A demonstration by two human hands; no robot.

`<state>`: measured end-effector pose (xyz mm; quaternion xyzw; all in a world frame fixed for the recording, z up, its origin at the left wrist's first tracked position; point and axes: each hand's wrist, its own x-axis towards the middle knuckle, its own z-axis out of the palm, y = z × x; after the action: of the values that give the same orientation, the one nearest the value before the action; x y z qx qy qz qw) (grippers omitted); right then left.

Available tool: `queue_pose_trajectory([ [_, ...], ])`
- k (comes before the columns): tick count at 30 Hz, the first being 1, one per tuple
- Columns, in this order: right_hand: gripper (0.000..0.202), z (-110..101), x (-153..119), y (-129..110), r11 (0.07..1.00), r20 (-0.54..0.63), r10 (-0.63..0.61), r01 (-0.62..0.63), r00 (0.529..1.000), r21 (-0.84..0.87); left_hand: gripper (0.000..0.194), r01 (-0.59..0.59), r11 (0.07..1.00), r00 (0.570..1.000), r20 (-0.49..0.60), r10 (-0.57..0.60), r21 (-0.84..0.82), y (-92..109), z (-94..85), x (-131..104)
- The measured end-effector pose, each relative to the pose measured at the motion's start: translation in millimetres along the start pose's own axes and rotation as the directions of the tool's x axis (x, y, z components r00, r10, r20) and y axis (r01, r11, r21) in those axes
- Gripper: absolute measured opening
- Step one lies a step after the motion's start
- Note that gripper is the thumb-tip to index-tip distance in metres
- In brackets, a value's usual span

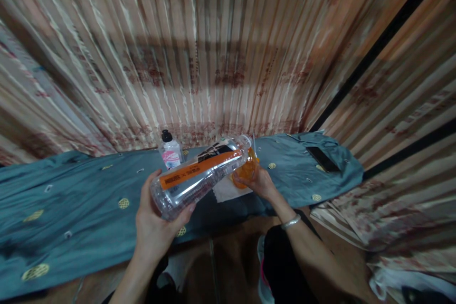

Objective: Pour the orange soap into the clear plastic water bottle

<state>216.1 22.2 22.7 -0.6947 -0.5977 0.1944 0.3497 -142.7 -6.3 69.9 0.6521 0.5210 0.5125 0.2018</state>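
My left hand (156, 223) is wrapped round the base of a large clear plastic bottle (199, 175) with an orange and black label. The bottle is tilted, its neck up and to the right, close to the rim of an orange cup-like container (245, 171). My right hand (261, 181) is closed round that container, partly hidden behind the bottle. A thin pale stick rises beside the bottle's mouth. Under the container lies a white cloth or tissue (228, 190). Whether liquid is flowing cannot be made out.
A small clear bottle with a black cap and pink label (171, 153) stands behind the large bottle. A dark phone (323, 159) lies at the right of the teal cloth-covered surface (89, 190). Pleated curtains (213, 57) hang behind, with dark poles (370, 57) at the right.
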Motion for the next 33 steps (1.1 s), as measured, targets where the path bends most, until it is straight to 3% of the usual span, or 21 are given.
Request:
queue_pose_trajectory([
  [33,0.076,-4,0,-4,1.000,0.010,0.013,-0.012,1.000,-0.025,0.099,0.048,0.998,0.999,0.005,-0.048,-0.049,11,-1.9,1],
])
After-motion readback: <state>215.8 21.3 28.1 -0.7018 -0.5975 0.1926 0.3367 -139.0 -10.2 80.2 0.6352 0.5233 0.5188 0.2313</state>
